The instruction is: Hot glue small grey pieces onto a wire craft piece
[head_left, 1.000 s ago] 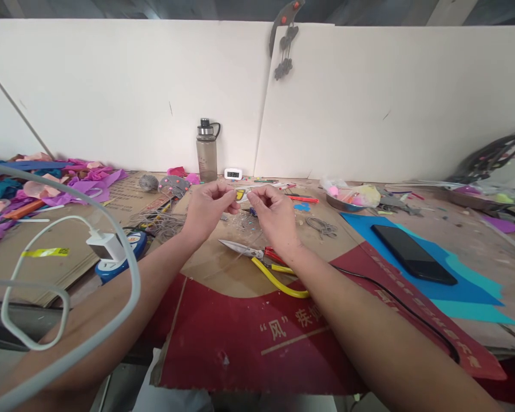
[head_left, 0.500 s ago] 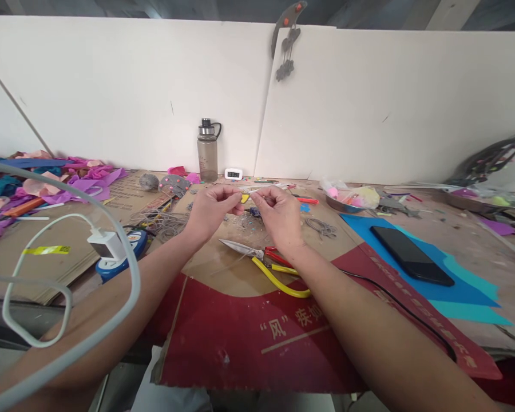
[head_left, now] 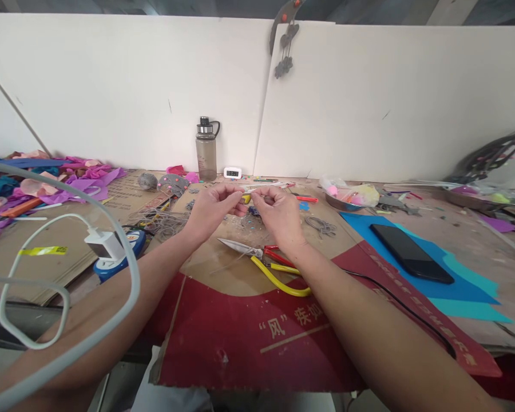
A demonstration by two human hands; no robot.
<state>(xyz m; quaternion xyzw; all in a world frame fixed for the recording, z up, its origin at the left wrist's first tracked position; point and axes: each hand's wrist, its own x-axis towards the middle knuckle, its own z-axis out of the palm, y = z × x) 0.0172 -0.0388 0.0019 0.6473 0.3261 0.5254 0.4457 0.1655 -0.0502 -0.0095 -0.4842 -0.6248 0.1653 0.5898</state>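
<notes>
My left hand (head_left: 214, 210) pinches a small yellow piece (head_left: 246, 199) between thumb and fingertips; its exact kind is too small to make out. Right beside it, my right hand (head_left: 280, 217) is closed in a pinch at the piece's other side, and whatever lies between those fingertips is hidden. Both hands are raised over a cardboard sheet (head_left: 227, 280) strewn with tiny scraps. Below them lie scissors (head_left: 278, 280) with yellow handles, blades pointing left, and red-handled pliers (head_left: 274, 252) partly covered by my right wrist.
White cable (head_left: 133, 286) loops across the left foreground near my left forearm. A blue power socket (head_left: 120, 260) holds a white charger. On the right, a black phone (head_left: 409, 252) rests on blue sheets. Behind stand a bottle (head_left: 206, 151), a small clock (head_left: 232, 173) and a bowl (head_left: 347, 203).
The yellow piece shows less between my fingertips than before, as the fingers have shifted slightly. Both hands keep their pinch, and the view has tilted a little.
</notes>
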